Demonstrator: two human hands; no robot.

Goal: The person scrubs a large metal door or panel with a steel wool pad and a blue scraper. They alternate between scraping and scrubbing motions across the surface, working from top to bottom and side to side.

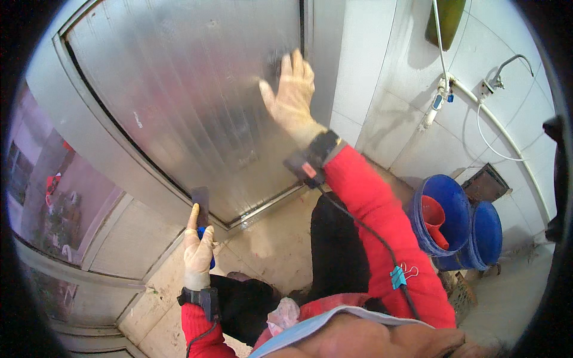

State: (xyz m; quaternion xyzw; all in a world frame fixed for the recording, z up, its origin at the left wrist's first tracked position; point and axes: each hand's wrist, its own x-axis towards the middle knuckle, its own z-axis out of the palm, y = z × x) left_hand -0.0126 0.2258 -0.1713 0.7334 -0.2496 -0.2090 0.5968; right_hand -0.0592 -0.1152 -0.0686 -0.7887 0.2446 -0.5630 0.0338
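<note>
My left hand [197, 259], in a thin pale glove, grips a scraper [201, 199] with a flat grey blade and a blue handle. The index finger lies along the blade, which points up towards the lower frame of a door. My right hand [293, 96], gloved too, has its fingers spread over the brushed metal door panel [192, 89], near the panel's right edge. It holds nothing visible; whether the whole palm touches the metal is hidden. The panel looks wet and streaked, with a few pale marks and blurred reflections.
At right stand two blue buckets [487, 232]; a red dipper [432, 212] sits in the nearer one. A white pipe [501, 129] and a metal tap [497, 79] are on the tiled wall. Below the door runs a tiled floor [277, 241]. A window [76, 192] is at left.
</note>
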